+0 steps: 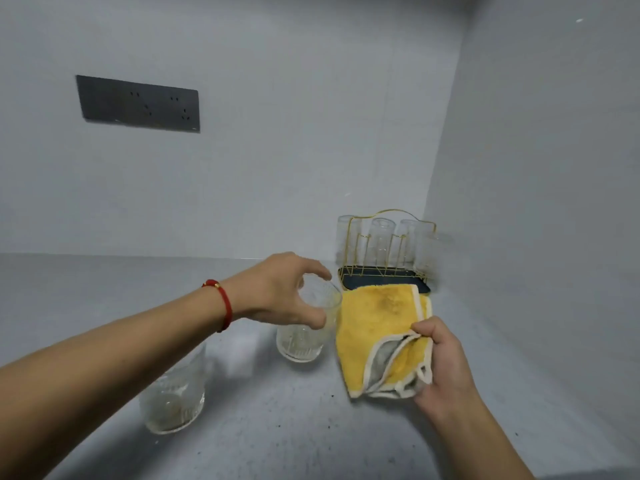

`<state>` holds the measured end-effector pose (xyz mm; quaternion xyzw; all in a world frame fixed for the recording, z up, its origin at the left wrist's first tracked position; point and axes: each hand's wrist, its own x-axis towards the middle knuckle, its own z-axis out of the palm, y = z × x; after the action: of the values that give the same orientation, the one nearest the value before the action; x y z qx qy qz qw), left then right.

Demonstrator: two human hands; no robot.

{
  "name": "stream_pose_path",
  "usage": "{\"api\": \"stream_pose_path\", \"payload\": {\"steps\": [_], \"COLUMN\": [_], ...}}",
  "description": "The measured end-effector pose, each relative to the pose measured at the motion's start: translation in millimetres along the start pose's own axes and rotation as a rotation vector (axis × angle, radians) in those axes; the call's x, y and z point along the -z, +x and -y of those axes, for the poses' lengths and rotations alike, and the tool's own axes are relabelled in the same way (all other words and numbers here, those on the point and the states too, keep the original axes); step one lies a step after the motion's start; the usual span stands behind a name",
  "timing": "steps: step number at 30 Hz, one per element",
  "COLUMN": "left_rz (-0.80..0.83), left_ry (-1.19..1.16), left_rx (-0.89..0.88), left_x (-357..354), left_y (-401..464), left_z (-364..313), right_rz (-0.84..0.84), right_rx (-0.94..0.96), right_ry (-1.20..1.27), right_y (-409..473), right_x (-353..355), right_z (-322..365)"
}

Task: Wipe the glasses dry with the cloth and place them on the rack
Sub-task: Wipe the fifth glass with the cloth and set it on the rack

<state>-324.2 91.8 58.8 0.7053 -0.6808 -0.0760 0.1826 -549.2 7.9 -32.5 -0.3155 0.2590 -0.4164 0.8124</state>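
Near glass (173, 396): ribbed, clear, on the counter under my left forearm, untouched.

Far glass (304, 327): ribbed tumbler standing under my left hand (277, 292), fingers (320, 271) and thumb curved round its rim. I judge it rigid, fragile, slippery if wet; best held at the upper wall.

Cloth (377, 327): yellow, soft, folded, just right of those fingers, pinched in my right hand (440, 362).

Rack (384, 271): gold wire, beyond the cloth, holding upturned glasses.

No legible writing or brands seen.
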Motion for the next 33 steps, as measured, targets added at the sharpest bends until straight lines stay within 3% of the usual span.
{"api": "stream_pose_path", "payload": {"steps": [3,6,12,17,22,28,33], "left_rz": [-0.008,-0.119,-0.290,-0.350,-0.425,-0.226,-0.149], "left_ry": [-0.382,-0.679,-1.275,-1.527,-1.473,-1.195,-1.143], "left_rx": [0.000,0.006,0.149,0.249,0.217,0.041,0.130], "left_x": [-25.9,-66.4,-141.0,-156.9,-162.7,-170.4,-191.7], "left_y": [8.9,22.0,47.4,68.9,74.3,67.4,64.5], "left_z": [-24.7,-40.0,-53.1,-62.7,-59.1,-55.4,-65.6], "right_rz": [0.004,0.041,0.339,0.253,0.093,-0.048,-0.150], "right_rx": [0.104,0.160,0.279,0.306,0.328,0.348,0.359], "right_ry": [-0.030,-0.036,-0.008,-0.510,-0.791,-0.172,0.012], "right_y": [1.8,5.1,4.1,19.8,44.6,63.1,61.1], "right_x": [7.4,13.7,28.7,43.2,50.1,52.9,57.4], "right_z": [12.5,24.4,40.8,43.4,16.6,-4.5,-1.7]}}
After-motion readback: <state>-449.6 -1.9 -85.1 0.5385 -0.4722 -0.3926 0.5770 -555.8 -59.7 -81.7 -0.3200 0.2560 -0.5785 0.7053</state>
